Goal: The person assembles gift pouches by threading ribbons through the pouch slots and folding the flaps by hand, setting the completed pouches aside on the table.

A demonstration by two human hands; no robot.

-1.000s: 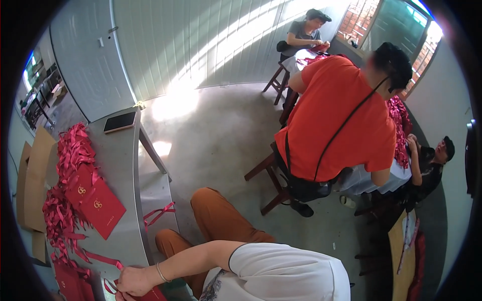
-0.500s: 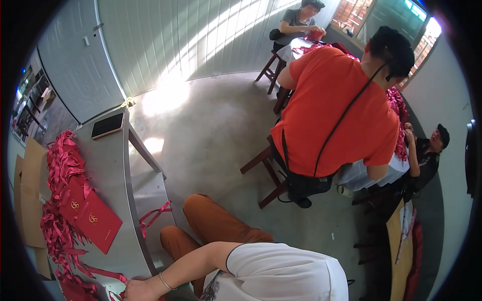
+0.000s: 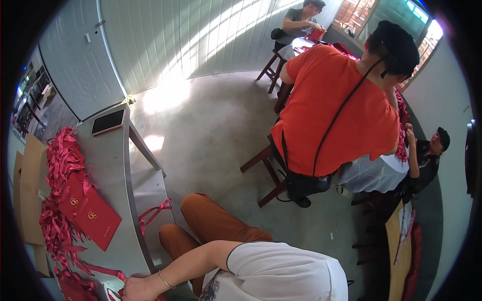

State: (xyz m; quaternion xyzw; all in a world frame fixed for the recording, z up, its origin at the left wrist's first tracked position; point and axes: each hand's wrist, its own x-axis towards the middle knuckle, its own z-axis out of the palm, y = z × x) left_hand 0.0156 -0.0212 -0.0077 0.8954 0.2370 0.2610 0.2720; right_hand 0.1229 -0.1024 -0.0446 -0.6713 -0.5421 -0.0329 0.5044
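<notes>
My right hand [image 3: 138,289], with a thin bracelet at its wrist, is low at the left over a grey table [image 3: 108,165]. Its fingers are closed, partly cut off by the lower edge, around a dark red ribbon [image 3: 108,271] that runs in from the left. Beside it lie red folders or bags [image 3: 75,290] with more ribbon. Farther up the table, flat red bags with gold print [image 3: 98,218] rest against a long heap of red ribbons [image 3: 57,200]. My left hand is out of view.
A phone [image 3: 108,122] lies at the table's far end, with cardboard [image 3: 32,190] beyond the left edge. A red ribbon [image 3: 154,215] hangs by the table's shelf. A person in an orange shirt [image 3: 336,115] sits on a stool; two others work at a ribbon-covered table [image 3: 374,173].
My right hand has barely moved, staying on the ribbon. The person in orange has shifted an arm and leaned slightly.
</notes>
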